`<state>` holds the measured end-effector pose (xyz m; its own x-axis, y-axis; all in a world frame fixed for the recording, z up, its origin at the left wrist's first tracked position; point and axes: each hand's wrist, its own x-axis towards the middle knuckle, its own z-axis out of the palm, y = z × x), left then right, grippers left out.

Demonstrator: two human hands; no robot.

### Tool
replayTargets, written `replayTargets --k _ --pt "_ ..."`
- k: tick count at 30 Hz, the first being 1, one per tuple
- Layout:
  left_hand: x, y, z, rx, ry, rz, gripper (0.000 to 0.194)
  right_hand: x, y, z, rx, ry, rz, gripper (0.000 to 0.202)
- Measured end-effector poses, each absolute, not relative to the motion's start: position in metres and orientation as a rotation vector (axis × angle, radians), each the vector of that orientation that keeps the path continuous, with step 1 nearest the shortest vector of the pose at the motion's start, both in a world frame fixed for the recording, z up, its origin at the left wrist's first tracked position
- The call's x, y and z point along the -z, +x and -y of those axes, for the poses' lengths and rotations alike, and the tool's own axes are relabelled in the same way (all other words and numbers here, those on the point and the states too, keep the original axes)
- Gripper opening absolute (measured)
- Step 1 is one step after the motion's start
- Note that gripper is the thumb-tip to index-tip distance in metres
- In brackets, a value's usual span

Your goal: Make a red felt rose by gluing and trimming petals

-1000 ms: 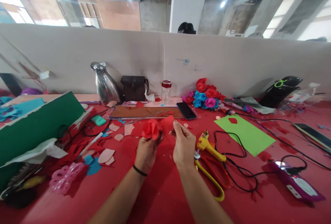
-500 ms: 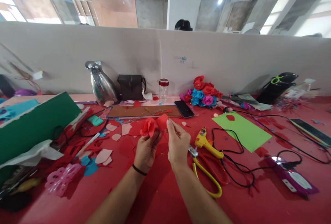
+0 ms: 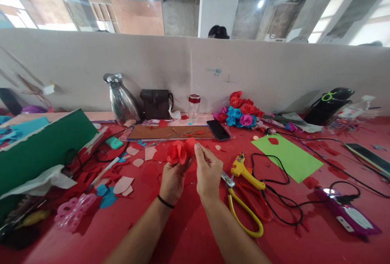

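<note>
My left hand (image 3: 174,178) is closed around the base of a red paper flower (image 3: 176,152), whose petals open upward above the fingers. A red paper petal (image 3: 191,146) sits against the flower's right side, pinched between the thumb and fingers of my right hand (image 3: 208,170). Whether the petal is stuck to the flower I cannot tell. Just right of my right hand lie a yellow glue gun (image 3: 246,171) and scissors with one yellow and one red handle (image 3: 243,211).
Paper scraps (image 3: 123,185) litter the red table on the left, beside a green board (image 3: 51,146). At the back stand a steel jug (image 3: 120,101), a glass jar (image 3: 194,107) and a bunch of paper roses (image 3: 240,111). Cords run from a purple power strip (image 3: 349,213) on the right.
The flower has turned slightly toward the right, and the petal in my right hand now sits closer against it. The whole view has shifted a little.
</note>
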<state>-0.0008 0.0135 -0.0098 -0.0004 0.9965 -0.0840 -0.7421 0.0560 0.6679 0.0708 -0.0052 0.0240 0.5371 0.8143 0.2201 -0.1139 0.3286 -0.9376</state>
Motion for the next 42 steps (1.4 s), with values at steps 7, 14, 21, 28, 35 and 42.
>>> replayTargets --k 7,14,21,28,35,42 --pt "0.011 -0.002 -0.014 -1.476 0.541 -0.648 0.032 -0.028 0.067 0.009 -0.762 -1.065 0.801 0.027" --pt "0.007 -0.002 -0.012 -1.49 0.578 -0.678 0.032 -0.028 0.065 0.01 -0.844 -1.038 0.776 0.026" --pt "0.006 -0.001 -0.012 -1.493 0.627 -0.714 0.026 -0.025 0.065 0.008 -0.874 -1.035 0.742 0.026" --pt "-0.001 0.001 -0.01 -1.52 0.632 -0.753 0.025 -0.022 0.066 0.007 -0.883 -1.062 0.768 0.027" --pt "-0.003 -0.001 -0.009 -1.545 0.698 -0.731 0.021 -0.021 0.067 0.01 -0.94 -0.982 0.764 0.022" --pt "-0.001 -0.003 -0.01 -1.517 0.708 -0.807 0.018 -0.022 0.068 0.01 -1.021 -0.848 0.759 0.022"
